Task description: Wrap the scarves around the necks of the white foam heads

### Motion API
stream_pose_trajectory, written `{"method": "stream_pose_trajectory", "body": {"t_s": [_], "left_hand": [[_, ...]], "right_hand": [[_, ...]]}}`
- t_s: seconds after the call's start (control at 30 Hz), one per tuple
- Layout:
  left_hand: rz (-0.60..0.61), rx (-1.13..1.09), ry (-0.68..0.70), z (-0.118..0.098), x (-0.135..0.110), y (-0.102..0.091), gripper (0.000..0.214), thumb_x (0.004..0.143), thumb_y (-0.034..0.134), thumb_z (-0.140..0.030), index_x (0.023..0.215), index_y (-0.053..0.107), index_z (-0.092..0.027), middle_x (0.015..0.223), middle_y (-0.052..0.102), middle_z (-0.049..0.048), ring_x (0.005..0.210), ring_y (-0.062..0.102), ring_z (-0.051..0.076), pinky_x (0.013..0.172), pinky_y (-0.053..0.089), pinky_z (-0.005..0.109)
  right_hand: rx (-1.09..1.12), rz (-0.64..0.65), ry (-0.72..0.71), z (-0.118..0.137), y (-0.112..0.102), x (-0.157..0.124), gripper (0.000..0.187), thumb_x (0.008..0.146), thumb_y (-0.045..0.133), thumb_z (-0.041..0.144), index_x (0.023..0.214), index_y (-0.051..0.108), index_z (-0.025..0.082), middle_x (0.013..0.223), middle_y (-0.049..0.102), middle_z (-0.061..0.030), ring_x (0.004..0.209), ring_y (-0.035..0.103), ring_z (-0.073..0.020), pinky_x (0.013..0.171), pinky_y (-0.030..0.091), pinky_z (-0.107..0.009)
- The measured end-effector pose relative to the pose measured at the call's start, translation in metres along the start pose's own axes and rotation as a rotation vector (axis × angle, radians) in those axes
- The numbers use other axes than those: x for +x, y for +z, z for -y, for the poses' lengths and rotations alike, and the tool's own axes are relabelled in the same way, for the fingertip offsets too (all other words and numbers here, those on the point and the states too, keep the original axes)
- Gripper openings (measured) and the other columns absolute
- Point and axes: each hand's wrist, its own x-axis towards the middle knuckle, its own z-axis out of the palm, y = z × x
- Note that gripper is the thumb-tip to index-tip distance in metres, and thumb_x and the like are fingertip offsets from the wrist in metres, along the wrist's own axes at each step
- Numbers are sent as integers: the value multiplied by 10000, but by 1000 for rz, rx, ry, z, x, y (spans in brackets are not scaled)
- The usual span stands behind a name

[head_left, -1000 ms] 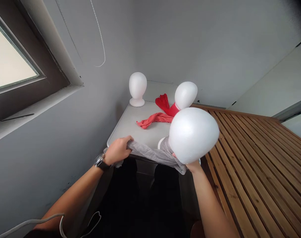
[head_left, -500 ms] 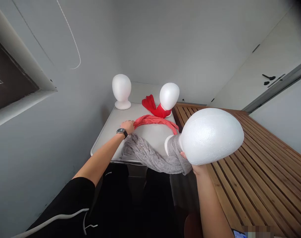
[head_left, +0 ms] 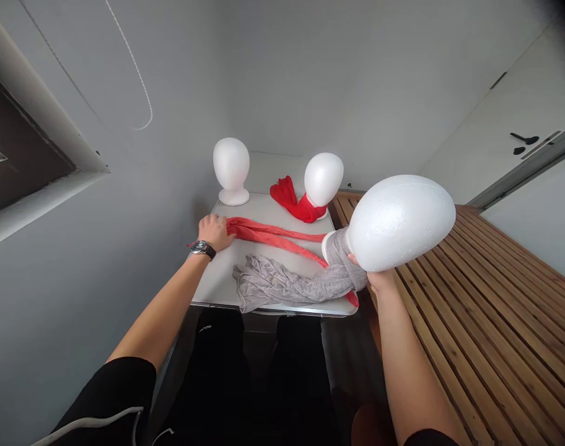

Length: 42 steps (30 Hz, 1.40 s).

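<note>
My right hand (head_left: 378, 279) grips the neck of a white foam mannequin head (head_left: 401, 220), tilted on its side above the table's right edge. A grey scarf (head_left: 282, 284) wraps that neck and trails left over the white table (head_left: 217, 288). My left hand (head_left: 214, 231), with a watch on the wrist, grips one end of a coral red scarf (head_left: 273, 234), which stretches across the table towards the held head.
Two more foam heads stand at the back: a bare one (head_left: 231, 169) on the left, another (head_left: 323, 179) with a darker red scarf (head_left: 292, 201) around its neck. A slatted wooden bench (head_left: 487, 291) runs along the right. Grey walls close the left and back.
My left hand let go of the grey scarf, reached to the coral red scarf and pulled its end to the left. The held head rose a little.
</note>
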Motion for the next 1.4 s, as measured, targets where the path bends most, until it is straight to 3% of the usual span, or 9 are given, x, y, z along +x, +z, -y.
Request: {"method": "stream_pose_trajectory", "body": {"t_s": [0.17,0.27,0.4,0.53,0.8,1.03,1.17,1.27,1.4], "left_hand": [[97,-184,552,-116,21,28,948,880,699,-670,1621,424,-147,1659,418,216,1528,374,380,1257,296,467],[255,-165,700,-182,30,52,1132,825,746,-708,1681,304,-116,1661,404,254,1537,350,413,1268,263,501],[353,-139,762,-219,27,71,790,940,648,-546,1584,496,-115,1420,621,250,1358,516,420,1167,366,545],[373,-154,899,-208,10,75,418,964,587,-344,1349,725,-255,1288,690,146,1284,553,351,1118,417,485],[408,-186,1024,-172,-14,72,616,939,669,-336,1531,582,-190,1491,568,170,1355,543,332,1179,413,445],[110,-387,814,-147,-62,45,604,1028,574,-546,1514,581,-186,1532,532,182,1379,519,338,1164,434,485],[40,-360,673,-129,-113,34,787,882,638,-793,1404,662,-206,1329,661,156,1229,578,361,1075,469,530],[84,-269,593,-119,-139,34,734,835,744,-708,1356,681,-195,1284,691,163,1207,596,377,1046,483,533],[231,-134,583,-115,-145,23,341,877,703,-361,1162,743,-178,1060,756,160,1086,678,358,960,518,486]], "right_hand": [[36,42,48,2,-2,4,846,508,970,338,1301,715,192,1521,613,-168,1360,600,-313,1198,453,-445],[27,63,10,3,-1,1,849,556,958,328,1352,688,215,1568,574,-147,1379,590,-300,1204,456,-449],[18,84,-26,-2,-5,5,915,563,963,357,1413,655,213,1564,577,-138,1391,578,-308,1250,414,-484],[-9,75,-47,-13,-7,28,951,497,992,422,1362,677,185,1465,649,-140,1342,612,-324,1255,393,-577],[-23,189,-149,-31,60,100,911,453,990,396,1274,701,126,1302,739,-198,1254,654,-297,1110,522,-496],[-82,299,-108,-60,98,97,867,487,965,481,1238,728,116,1286,748,-207,1217,689,-299,1108,536,-471],[-102,316,-90,-71,99,88,784,501,965,475,1183,750,151,1284,758,-178,1230,694,-309,1139,525,-462],[-135,316,-65,-74,98,89,714,530,962,461,1141,767,145,1293,754,-190,1230,700,-331,1113,542,-448],[-171,313,-55,-81,99,91,745,554,949,491,1190,768,149,1351,730,-184,1287,677,-353,1149,514,-477]]}}
